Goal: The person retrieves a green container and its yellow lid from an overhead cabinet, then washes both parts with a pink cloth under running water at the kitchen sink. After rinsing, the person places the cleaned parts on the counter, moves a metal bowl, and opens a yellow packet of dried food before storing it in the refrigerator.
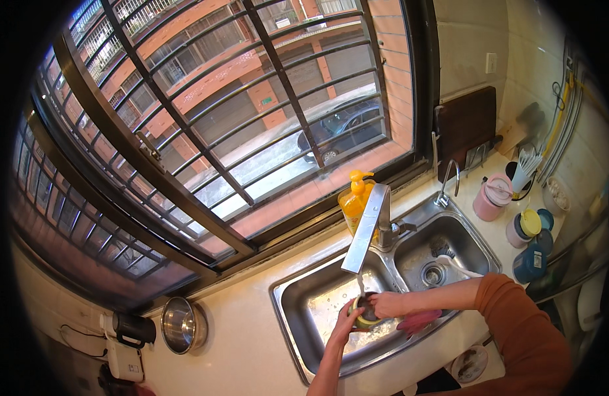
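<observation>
Over the larger left basin of the stainless steel double sink, my left hand grips the side of a small yellow-green bowl or cup. Its dark inside faces up, tilted toward me. The fingers of my right hand reach into its mouth, and their tips are partly hidden. Whether they hold anything there does not show. A stream of water falls from the square metal faucet into the bowl. Beside my right wrist, a pink cloth lies by the basin's front right edge.
A yellow pump bottle stands behind the faucet. The right basin holds a white-handled brush near its drain. A pink tumbler and a blue container stand right; a steel bowl and a black kettle left.
</observation>
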`<state>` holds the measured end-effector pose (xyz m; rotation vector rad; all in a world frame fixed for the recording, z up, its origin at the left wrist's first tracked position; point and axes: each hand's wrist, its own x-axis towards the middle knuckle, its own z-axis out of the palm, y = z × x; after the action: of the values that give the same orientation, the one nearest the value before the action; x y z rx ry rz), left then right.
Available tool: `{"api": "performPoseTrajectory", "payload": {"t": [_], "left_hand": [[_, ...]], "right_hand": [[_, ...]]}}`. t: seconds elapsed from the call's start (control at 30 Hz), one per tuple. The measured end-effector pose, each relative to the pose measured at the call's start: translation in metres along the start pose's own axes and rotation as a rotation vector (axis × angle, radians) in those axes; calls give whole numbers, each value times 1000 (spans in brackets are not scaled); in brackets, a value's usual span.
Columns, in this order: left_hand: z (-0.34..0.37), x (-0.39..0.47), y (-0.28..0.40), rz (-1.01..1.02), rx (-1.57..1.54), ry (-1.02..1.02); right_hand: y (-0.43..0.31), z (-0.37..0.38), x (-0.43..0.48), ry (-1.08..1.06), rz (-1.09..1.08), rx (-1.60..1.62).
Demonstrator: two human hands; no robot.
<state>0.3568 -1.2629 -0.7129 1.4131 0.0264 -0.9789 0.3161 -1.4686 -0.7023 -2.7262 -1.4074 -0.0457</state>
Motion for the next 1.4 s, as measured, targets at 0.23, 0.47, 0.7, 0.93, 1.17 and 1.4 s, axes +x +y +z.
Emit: {"api": "performPoseTrajectory", "payload": {"t": [0.23, 0.47, 0.7, 0.93, 1.17, 1.4], "left_hand": [[4, 25, -35, 330, 262, 447], [5, 6, -12, 185, 15, 235], [-16, 4, -11, -74, -79, 227], [-18, -2, -12, 14, -214, 296], [1, -11, -1, -77, -162, 103], [6, -14, 0, 136, -103, 252]], "right_hand": [[-21, 12, 38, -152, 658, 781], [-3, 44, 10, -39, 101, -38], [-9, 13, -15, 425, 14, 68], [-16, 15, 10, 352, 1149, 1358], [22, 29, 39, 108, 724, 363], [-1, 34, 34, 180, 1190, 627]]}}
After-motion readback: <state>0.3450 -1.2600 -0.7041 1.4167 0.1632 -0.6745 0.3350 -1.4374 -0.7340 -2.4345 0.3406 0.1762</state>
